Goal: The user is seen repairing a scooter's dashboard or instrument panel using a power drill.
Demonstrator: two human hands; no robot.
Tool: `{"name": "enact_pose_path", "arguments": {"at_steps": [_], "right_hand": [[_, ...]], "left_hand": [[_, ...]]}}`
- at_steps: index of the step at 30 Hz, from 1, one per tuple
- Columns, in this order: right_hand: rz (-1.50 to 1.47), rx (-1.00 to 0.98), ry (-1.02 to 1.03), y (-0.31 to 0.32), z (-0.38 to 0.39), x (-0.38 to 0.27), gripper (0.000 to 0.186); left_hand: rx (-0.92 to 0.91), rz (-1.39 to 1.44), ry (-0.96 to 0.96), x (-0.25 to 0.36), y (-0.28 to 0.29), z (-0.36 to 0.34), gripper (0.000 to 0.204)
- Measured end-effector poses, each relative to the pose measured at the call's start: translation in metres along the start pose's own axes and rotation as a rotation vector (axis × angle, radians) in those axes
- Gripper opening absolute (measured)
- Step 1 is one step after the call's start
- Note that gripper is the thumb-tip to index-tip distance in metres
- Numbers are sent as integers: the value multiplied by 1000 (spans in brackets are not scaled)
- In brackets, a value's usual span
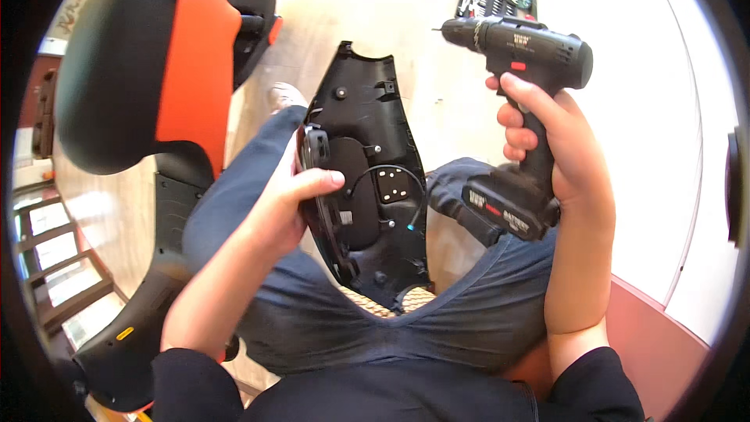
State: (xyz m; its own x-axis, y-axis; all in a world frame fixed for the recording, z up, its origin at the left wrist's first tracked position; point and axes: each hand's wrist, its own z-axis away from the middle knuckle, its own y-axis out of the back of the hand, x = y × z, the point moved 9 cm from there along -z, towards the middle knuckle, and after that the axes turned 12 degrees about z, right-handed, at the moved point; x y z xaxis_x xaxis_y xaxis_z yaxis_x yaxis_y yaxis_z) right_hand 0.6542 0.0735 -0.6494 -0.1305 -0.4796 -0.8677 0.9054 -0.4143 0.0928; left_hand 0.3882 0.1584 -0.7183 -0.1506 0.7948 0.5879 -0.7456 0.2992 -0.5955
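Note:
Between my knees rests a long black plastic panel (394,141), its hollow inner side facing up. An oval black cover, a small plate with several holes and a thin black cable (406,172) with a blue tip show inside it. My left hand (297,191) grips the panel's left edge, thumb lying over the rim. Raised to the right, a black cordless drill (523,47) is held by its handle in my right hand (558,121). Its thin bit points left, away from the panel, and its battery hangs above my right knee.
A black and orange scooter-like body (195,70) stands close on my left. On the floor ahead, an open tool case (484,1) holds several small tools. A wooden rack (62,266) is at the far left, and a white wall (648,109) rises on the right.

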Motion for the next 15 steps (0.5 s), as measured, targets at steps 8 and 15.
{"name": "enact_pose_path", "arguments": {"at_steps": [8,15], "right_hand": [[-324,-97,-9,-29,118,-10,41],[-286,-190,16,-48,165,48,51]], "left_hand": [[191,366,-220,-44,-17,127,59],[100,450,-142,-113,5,163,67]]}}
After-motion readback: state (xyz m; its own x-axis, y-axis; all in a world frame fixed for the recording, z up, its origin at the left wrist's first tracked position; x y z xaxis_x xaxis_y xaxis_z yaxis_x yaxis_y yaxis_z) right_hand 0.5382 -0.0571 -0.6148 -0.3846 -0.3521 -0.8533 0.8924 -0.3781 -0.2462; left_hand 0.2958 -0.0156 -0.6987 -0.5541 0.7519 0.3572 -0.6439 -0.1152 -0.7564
